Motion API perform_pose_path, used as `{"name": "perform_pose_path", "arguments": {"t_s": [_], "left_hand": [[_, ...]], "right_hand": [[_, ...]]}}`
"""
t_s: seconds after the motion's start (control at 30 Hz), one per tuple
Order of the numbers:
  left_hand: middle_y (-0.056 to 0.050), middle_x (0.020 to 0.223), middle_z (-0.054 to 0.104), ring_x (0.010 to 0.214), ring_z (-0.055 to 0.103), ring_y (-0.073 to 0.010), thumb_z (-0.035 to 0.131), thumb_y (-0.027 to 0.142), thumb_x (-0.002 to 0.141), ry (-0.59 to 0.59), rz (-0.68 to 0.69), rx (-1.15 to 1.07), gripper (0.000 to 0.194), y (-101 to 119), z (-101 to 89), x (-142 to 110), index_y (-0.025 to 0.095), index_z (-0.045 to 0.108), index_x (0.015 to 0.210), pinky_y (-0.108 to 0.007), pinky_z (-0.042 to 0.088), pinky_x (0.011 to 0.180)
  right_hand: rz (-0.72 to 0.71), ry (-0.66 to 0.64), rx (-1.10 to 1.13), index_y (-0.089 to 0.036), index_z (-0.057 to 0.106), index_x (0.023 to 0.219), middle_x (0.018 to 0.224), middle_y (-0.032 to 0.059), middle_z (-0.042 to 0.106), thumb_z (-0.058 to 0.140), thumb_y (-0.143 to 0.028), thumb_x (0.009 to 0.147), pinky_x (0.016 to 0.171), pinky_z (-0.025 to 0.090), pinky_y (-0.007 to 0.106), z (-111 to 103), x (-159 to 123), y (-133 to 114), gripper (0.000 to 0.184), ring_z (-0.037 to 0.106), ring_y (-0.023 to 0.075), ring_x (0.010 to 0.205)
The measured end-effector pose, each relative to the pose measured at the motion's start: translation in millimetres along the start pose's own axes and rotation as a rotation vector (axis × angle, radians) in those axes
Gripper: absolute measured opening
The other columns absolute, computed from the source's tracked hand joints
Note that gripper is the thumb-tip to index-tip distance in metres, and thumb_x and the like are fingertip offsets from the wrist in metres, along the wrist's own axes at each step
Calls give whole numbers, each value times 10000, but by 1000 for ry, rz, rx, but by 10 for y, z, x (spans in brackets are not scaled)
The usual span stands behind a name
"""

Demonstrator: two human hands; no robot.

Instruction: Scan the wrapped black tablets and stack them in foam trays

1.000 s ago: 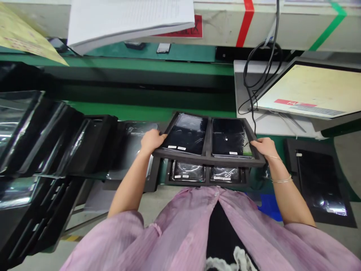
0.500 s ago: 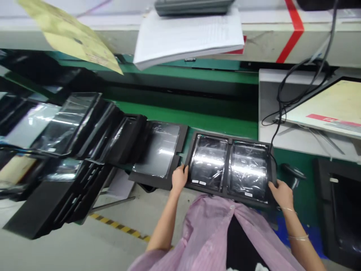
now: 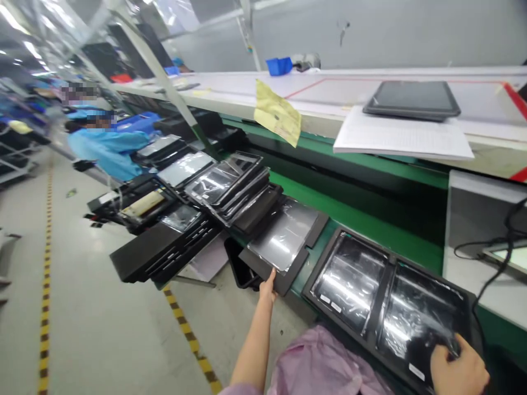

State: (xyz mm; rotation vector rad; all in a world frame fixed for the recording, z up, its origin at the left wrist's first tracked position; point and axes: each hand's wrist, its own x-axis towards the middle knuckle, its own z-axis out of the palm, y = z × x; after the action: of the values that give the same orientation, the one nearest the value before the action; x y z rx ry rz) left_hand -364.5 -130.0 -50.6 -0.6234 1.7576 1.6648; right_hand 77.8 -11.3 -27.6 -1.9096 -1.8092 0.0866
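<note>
The right hand (image 3: 459, 370) is chopped off by the bottom edge, so its grip on the double tray (image 3: 391, 307) isn't clear. Left hand (image 3: 268, 286) fingertips vanish under the single tray (image 3: 284, 244). Far-off co-workers in blue (image 3: 102, 145) are too blurry.

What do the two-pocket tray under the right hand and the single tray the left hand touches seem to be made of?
Two-pocket tray: matte black, thick-walled, probably foam; its contents sit in glossy clear film showing white glare. Single tray: the same dull black look, holding a film-wrapped panel. Left hand touches its near edge; right hand rests on the double tray.
</note>
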Motion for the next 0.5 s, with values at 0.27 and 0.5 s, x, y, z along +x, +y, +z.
{"name": "perform_pose_path", "arguments": {"t_s": [0.27,0.5], "left_hand": [[-130,912,735,767,718,-198,694,186,807,-70,-19,-362,360,-323,-544,-484,74,592,1133,-294,588,751],[-137,768,731,605,694,-229,652,68,768,-32,15,-584,191,-549,-1151,-1106,34,646,956,-313,584,607]], "right_hand": [[3,-484,758,-139,572,1061,1079,172,652,545,-523,662,895,493,461,266,-107,-987,554,634,323,972],[306,-1283,1096,-178,513,1051,963,125,681,765,-787,390,778,526,371,469,-933,-1876,934,679,275,873]]}}
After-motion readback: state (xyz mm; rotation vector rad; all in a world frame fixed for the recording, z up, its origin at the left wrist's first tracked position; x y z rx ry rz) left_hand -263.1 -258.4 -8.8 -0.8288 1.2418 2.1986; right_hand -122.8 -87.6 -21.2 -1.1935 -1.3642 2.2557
